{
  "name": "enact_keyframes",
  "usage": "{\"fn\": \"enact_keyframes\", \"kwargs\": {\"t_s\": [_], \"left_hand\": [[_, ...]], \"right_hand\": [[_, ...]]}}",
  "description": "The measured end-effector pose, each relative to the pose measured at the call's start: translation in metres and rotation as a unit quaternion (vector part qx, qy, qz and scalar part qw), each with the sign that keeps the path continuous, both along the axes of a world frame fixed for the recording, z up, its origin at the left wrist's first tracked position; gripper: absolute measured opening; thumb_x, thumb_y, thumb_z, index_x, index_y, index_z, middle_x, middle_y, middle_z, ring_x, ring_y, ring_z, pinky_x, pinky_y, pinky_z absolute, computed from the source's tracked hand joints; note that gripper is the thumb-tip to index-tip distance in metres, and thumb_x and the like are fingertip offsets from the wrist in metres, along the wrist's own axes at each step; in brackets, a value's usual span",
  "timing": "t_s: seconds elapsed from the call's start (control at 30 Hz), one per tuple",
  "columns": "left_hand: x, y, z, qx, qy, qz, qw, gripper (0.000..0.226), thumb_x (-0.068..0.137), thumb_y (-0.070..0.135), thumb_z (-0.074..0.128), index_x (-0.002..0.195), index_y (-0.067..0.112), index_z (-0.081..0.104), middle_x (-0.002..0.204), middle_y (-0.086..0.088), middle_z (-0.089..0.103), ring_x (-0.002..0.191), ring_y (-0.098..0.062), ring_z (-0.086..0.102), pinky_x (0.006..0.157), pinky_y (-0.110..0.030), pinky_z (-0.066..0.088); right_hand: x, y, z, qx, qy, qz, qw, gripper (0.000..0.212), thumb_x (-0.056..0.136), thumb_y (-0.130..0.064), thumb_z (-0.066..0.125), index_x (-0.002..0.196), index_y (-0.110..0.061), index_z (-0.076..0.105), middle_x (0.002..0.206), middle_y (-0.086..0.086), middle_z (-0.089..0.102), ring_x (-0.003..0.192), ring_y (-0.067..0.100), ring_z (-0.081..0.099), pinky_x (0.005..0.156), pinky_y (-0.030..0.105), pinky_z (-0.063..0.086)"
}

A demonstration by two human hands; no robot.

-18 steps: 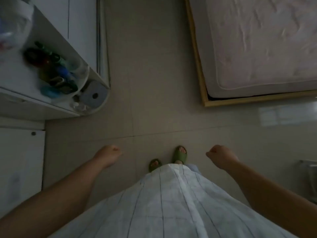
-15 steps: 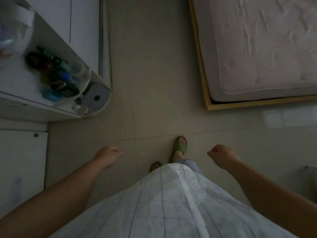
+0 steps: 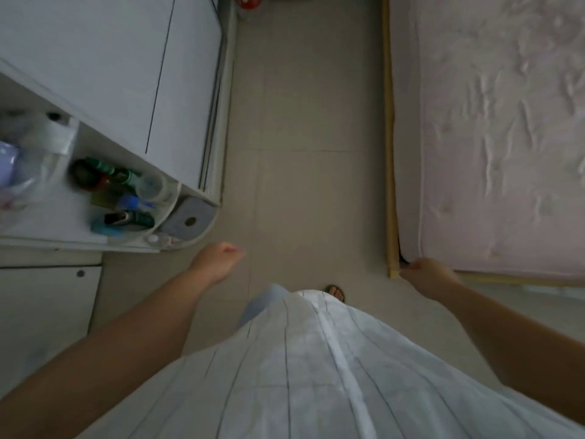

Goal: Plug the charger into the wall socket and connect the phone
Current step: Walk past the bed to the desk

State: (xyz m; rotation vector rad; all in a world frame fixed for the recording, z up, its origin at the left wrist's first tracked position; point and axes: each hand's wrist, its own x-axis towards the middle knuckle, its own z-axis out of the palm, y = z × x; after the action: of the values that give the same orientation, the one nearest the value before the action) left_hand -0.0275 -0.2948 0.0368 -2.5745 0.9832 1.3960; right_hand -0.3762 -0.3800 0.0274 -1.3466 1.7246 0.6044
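No charger, phone or wall socket shows in the head view. My left hand (image 3: 218, 258) hangs over the tiled floor as a loose fist with nothing in it, just right of the white shelf unit's rounded corner. My right hand (image 3: 425, 274) is also a closed fist holding nothing, right at the near corner of the wooden bed frame (image 3: 392, 185). A white checked shirt fills the lower middle, with one sandalled foot (image 3: 335, 292) peeking out ahead of it.
A white cabinet with sliding doors (image 3: 133, 74) and a curved shelf (image 3: 95, 198) of bottles and small items line the left. A pale mattress (image 3: 493, 137) on the bed frame fills the right. A strip of tiled floor (image 3: 304, 137) runs between them.
I have stepped forward and the view has tilted up. The bed corner now lies beside my right hand, and the shelf sits closer on the left. Both hands stay closed.
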Motion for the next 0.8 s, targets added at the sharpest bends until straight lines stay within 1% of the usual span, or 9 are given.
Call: {"fn": "enact_keyframes", "kwargs": {"t_s": [0.07,0.17,0.3,0.37,0.47,0.53,0.6,0.7,0.8], "left_hand": [[0.013,-0.027,0.0,0.012,0.005,0.01,1.0,0.03,0.088,0.03,0.049,0.104,0.009,0.062,0.105,-0.012,0.063,0.1,-0.031,0.058,0.078,-0.03,0.038],[0.041,-0.071,-0.008,0.019,0.008,0.016,1.0,0.015,0.088,0.027,0.046,0.08,0.017,0.054,0.086,-0.008,0.053,0.083,-0.024,0.051,0.075,-0.031,0.034],[0.082,-0.145,-0.019,0.027,0.021,0.002,0.999,0.027,0.089,0.027,0.049,0.063,0.019,0.048,0.078,-0.01,0.052,0.071,-0.019,0.047,0.062,-0.029,0.032],[0.107,-0.191,-0.019,0.021,0.022,-0.008,1.0,0.023,0.087,0.029,0.05,0.07,0.016,0.059,0.08,-0.011,0.058,0.073,-0.021,0.054,0.068,-0.03,0.039],[0.14,-0.263,-0.009,-0.006,0.01,-0.016,1.0,0.027,0.087,0.027,0.051,0.097,0.007,0.068,0.1,-0.015,0.064,0.091,-0.026,0.059,0.081,-0.033,0.044],[0.161,-0.315,0.0,-0.017,0.02,-0.027,0.999,0.017,0.088,0.023,0.05,0.089,0.011,0.063,0.097,-0.015,0.062,0.086,-0.022,0.055,0.069,-0.029,0.039],[0.178,-0.364,0.007,-0.022,0.029,-0.026,0.999,0.011,0.087,0.022,0.049,0.082,0.015,0.057,0.091,-0.012,0.057,0.083,-0.02,0.052,0.061,-0.027,0.034],[0.193,-0.426,0.005,-0.028,0.034,0.004,0.999,0.023,0.085,0.024,0.051,0.098,0.009,0.063,0.097,-0.01,0.058,0.089,-0.023,0.053,0.076,-0.031,0.038],[0.2,-0.48,0.0,-0.026,0.025,0.002,0.999,0.026,0.086,0.024,0.051,0.103,0.007,0.062,0.098,-0.01,0.057,0.09,-0.022,0.052,0.08,-0.028,0.037]], "right_hand": [[0.009,-0.038,-0.002,-0.013,-0.02,-0.035,0.999,0.017,0.087,-0.023,0.054,0.08,-0.009,0.06,0.081,0.012,0.055,0.077,0.023,0.051,0.067,0.027,0.035],[0.027,-0.091,-0.007,-0.019,-0.012,-0.024,0.999,0.027,0.086,-0.025,0.054,0.064,-0.01,0.058,0.064,0.008,0.055,0.063,0.021,0.052,0.063,0.029,0.041],[0.061,-0.149,-0.006,-0.018,0.003,-0.026,1.0,0.02,0.089,-0.03,0.051,0.085,-0.013,0.06,0.086,0.01,0.061,0.077,0.021,0.054,0.067,0.028,0.04],[0.081,-0.183,-0.003,-0.024,0.007,-0.05,0.998,0.015,0.087,-0.03,0.053,0.083,-0.017,0.059,0.089,0.009,0.061,0.078,0.022,0.054,0.065,0.027,0.037],[0.109,-0.242,0.001,-0.038,0.004,-0.06,0.997,0.013,0.087,-0.028,0.054,0.083,-0.017,0.059,0.088,0.008,0.06,0.076,0.02,0.053,0.069,0.027,0.039],[0.13,-0.288,0.005,-0.041,0.001,-0.045,0.998,0.017,0.089,-0.029,0.051,0.087,-0.014,0.059,0.087,0.008,0.059,0.079,0.021,0.054,0.071,0.028,0.039],[0.151,-0.33,0.008,-0.045,-0.009,-0.046,0.998,0.019,0.09,-0.028,0.049,0.076,-0.017,0.055,0.081,0.007,0.058,0.077,0.022,0.054,0.072,0.028,0.04],[0.176,-0.392,0.007,-0.056,-0.017,-0.041,0.997,0.019,0.09,-0.027,0.048,0.076,-0.017,0.055,0.078,0.006,0.058,0.076,0.022,0.055,0.072,0.029,0.043],[0.193,-0.459,0.003,-0.055,-0.019,-0.012,0.998,0.016,0.089,-0.026,0.049,0.082,-0.014,0.056,0.073,0.004,0.056,0.07,0.019,0.053,0.069,0.027,0.04]]}}
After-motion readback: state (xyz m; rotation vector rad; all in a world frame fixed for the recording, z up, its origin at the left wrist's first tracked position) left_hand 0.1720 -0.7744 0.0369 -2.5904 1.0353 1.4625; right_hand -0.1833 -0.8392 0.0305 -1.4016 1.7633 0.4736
